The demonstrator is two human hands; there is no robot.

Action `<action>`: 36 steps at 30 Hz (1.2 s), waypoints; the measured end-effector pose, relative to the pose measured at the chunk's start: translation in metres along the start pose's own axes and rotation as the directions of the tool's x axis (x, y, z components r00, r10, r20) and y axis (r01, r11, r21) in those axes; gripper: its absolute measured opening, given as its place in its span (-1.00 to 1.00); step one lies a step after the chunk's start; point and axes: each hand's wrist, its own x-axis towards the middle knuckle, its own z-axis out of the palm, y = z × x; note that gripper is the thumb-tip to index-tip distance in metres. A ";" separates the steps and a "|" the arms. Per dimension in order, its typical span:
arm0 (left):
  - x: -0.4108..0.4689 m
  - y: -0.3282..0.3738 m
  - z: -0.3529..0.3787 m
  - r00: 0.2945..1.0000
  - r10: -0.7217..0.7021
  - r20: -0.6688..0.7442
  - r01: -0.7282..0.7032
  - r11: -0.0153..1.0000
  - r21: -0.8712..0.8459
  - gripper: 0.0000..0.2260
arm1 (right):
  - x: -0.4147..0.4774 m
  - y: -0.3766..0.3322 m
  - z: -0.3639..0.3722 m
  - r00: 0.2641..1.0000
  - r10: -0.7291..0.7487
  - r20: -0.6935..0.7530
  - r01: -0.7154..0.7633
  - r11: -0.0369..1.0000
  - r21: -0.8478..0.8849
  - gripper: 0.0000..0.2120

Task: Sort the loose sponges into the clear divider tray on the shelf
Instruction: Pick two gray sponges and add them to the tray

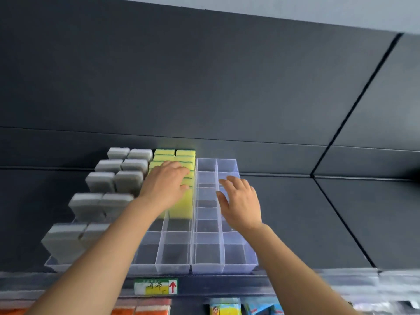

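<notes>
Left hand (166, 183) is lying over the yellow sponges (185, 153) standing in the clear divider tray (172, 267), pressing or gripping, I cannot tell, probably seating them, while right hand (241, 198) is hovering slack-fingered above empty compartments.

Left hand (167, 185) lies on top of the yellow sponges (179, 155); too blurred to tell whether the fingers grip one. Just left of it, grey sponges (102, 180) stand upright in packed rows and block that side. Past its fingertips, more yellow ones fill back to the dark back panel (204, 87). Behind the wrist, clear divider tray (205, 269) cells are empty and open from above. Right hand (241, 201), fingers spread, hovers over empty cells, with free cells under, past and behind it and only thin clear dividers between them. To its right, dark shelf (306, 235). Open room above both hands.
</notes>
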 end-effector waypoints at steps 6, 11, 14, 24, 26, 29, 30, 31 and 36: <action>0.020 0.071 0.024 0.973 0.224 0.051 -0.226 0.973 0.041 -0.67 | -0.041 0.060 -0.035 0.967 0.252 0.040 -0.246 0.962 -0.118 -0.56; 0.032 0.145 0.046 0.929 0.359 0.085 -0.366 0.927 0.081 -0.70 | -0.087 0.114 -0.071 0.931 0.364 0.022 -0.353 0.913 -0.204 -0.54; 0.037 0.192 0.057 0.904 0.418 0.091 -0.425 0.901 0.089 -0.71 | -0.117 0.149 -0.092 0.903 0.428 0.020 -0.412 0.880 -0.236 -0.54; 0.039 0.359 0.093 0.852 0.516 0.085 -0.519 0.855 0.004 -0.74 | -0.212 0.269 -0.161 0.837 0.547 -0.020 -0.534 0.807 -0.251 -0.56; 0.037 0.391 0.100 0.847 0.525 0.088 -0.526 0.850 -0.006 -0.74 | -0.228 0.293 -0.172 0.831 0.556 -0.034 -0.545 0.799 -0.253 -0.55; 0.035 0.435 0.113 0.838 0.538 0.091 -0.538 0.843 -0.032 -0.75 | -0.251 0.326 -0.187 0.816 0.577 -0.039 -0.566 0.784 -0.254 -0.52; 0.035 0.449 0.117 0.834 0.544 0.093 -0.542 0.839 -0.041 -0.75 | -0.258 0.337 -0.191 0.810 0.586 -0.040 -0.575 0.778 -0.253 -0.51; 0.035 0.462 0.120 0.829 0.551 0.095 -0.549 0.834 -0.047 -0.75 | -0.265 0.347 -0.195 0.802 0.595 -0.043 -0.585 0.771 -0.251 -0.51; 0.042 0.525 0.136 0.801 0.589 0.110 -0.585 0.808 -0.071 -0.75 | -0.291 0.395 -0.212 0.771 0.635 -0.052 -0.624 0.736 -0.260 -0.52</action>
